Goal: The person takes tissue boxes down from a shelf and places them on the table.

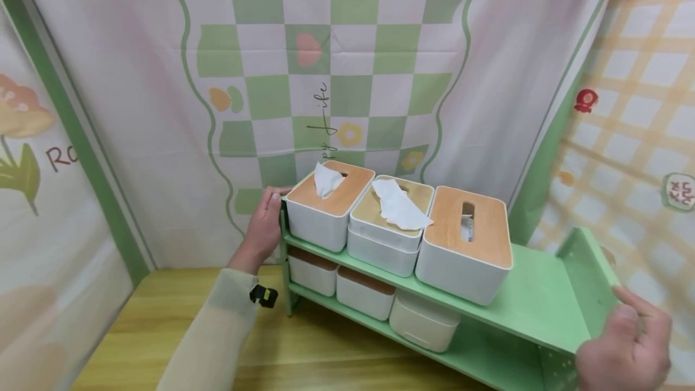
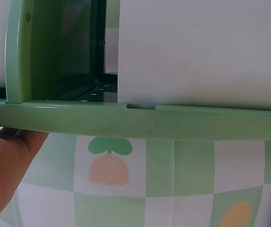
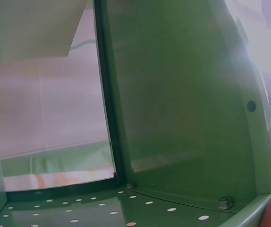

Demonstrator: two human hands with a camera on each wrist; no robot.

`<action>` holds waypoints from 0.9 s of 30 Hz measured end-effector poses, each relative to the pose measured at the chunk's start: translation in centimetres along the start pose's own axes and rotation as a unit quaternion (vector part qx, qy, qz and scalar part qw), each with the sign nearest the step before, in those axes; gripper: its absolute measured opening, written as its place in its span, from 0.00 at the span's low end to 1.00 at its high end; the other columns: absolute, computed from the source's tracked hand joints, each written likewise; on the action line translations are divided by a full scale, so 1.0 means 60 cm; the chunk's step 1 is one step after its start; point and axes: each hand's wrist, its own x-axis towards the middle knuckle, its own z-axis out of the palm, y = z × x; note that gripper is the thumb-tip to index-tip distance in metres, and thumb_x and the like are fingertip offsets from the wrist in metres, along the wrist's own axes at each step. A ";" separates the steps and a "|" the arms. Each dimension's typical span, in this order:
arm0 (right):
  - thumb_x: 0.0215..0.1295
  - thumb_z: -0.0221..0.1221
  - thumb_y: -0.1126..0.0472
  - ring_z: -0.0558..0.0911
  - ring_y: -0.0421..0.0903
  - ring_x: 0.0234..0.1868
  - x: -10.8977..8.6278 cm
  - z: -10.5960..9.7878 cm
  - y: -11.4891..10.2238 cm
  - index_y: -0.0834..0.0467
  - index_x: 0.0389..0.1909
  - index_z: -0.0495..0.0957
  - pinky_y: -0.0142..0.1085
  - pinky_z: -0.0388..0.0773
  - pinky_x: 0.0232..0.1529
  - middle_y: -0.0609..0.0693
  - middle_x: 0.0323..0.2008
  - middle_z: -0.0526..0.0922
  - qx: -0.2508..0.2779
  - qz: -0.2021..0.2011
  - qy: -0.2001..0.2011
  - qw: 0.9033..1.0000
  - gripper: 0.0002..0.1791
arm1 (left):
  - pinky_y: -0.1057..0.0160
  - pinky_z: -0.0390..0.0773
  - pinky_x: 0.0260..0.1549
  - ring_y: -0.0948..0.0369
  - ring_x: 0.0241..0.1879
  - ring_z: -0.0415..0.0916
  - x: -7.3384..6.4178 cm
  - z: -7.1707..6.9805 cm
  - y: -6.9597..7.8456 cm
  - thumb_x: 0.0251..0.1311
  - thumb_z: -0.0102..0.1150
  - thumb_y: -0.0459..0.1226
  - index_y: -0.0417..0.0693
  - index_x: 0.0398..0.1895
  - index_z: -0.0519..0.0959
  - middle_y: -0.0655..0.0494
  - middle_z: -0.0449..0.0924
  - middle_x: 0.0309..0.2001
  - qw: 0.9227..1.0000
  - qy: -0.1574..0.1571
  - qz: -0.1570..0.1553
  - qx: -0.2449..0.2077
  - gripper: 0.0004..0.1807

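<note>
A green two-tier shelf rack (image 1: 543, 285) stands between my hands. My left hand (image 1: 263, 222) grips its left end panel, fingers at the top edge; in the left wrist view the hand (image 2: 5, 165) reaches behind a green edge. On the right, my right hand (image 1: 627, 340) holds the other end panel with curled fingers. Three white tissue boxes with wood-look lids sit on the upper tier: the left box (image 1: 320, 225), the middle box (image 1: 380, 252) and the right box (image 1: 461, 270). White tissues stick out of the left and middle ones.
The lower tier carries a left box (image 1: 312, 273), a middle box (image 1: 365, 297) and a cream box (image 1: 423, 324). Beneath is a wood-grain tabletop (image 1: 179, 312). A checked curtain (image 1: 353, 47) hangs behind, with another patterned cloth (image 1: 646, 107) at right.
</note>
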 end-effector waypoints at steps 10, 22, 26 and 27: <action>0.75 0.49 0.53 0.73 0.32 0.35 0.000 0.019 0.005 0.43 0.53 0.83 0.27 0.64 0.40 0.35 0.39 0.82 0.012 0.002 -0.019 1.000 0.16 | 0.37 0.57 0.64 0.48 0.69 0.60 -0.007 -0.014 -0.002 0.76 0.27 0.58 0.55 0.63 0.69 0.55 0.67 0.69 1.000 0.015 -0.004 0.011 0.28; 0.76 0.46 0.56 0.74 0.37 0.37 0.009 0.035 0.011 0.50 0.56 0.81 0.28 0.64 0.48 0.43 0.42 0.83 0.041 -0.033 -0.068 0.996 0.18 | 0.39 0.57 0.65 0.48 0.69 0.59 -0.011 -0.024 -0.003 0.76 0.26 0.59 0.53 0.63 0.69 0.53 0.67 0.69 0.999 0.033 0.001 0.025 0.30; 0.76 0.46 0.56 0.75 0.37 0.43 0.011 0.042 0.010 0.51 0.56 0.81 0.28 0.64 0.52 0.42 0.52 0.83 0.047 -0.043 -0.072 0.995 0.18 | 0.39 0.56 0.65 0.48 0.69 0.59 -0.013 -0.024 -0.005 0.76 0.25 0.57 0.51 0.62 0.69 0.52 0.67 0.68 0.998 0.048 0.004 0.033 0.29; 0.76 0.46 0.56 0.75 0.37 0.41 0.011 0.044 0.010 0.51 0.56 0.81 0.28 0.64 0.51 0.42 0.51 0.83 0.045 -0.045 -0.073 0.995 0.18 | 0.39 0.55 0.66 0.48 0.69 0.59 -0.013 -0.024 -0.006 0.77 0.25 0.56 0.50 0.61 0.69 0.52 0.67 0.68 0.998 0.054 0.005 0.033 0.28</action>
